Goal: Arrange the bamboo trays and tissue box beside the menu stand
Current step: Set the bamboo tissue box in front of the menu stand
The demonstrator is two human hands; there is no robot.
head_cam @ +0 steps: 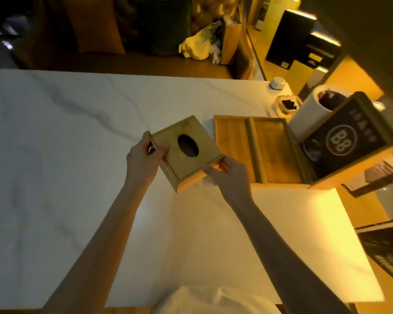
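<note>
Already placed beside menu stand: both bamboo trays. Remaining: tissue box, clasped between left hand and right hand.

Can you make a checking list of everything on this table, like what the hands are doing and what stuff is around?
Surface: white marble table, mostly bare.
Job's things: bamboo tissue box, turned askew, no tissue showing in its oval hole; two bamboo trays side by side against the menu stand.
Clutter: white cylinder holder, small glass dish, white round object.
Hands: left hand and right hand grip opposite corners of the box.
Cables: nothing seen.
Surroundings: dim room, yellow bag on the floor beyond.
</note>
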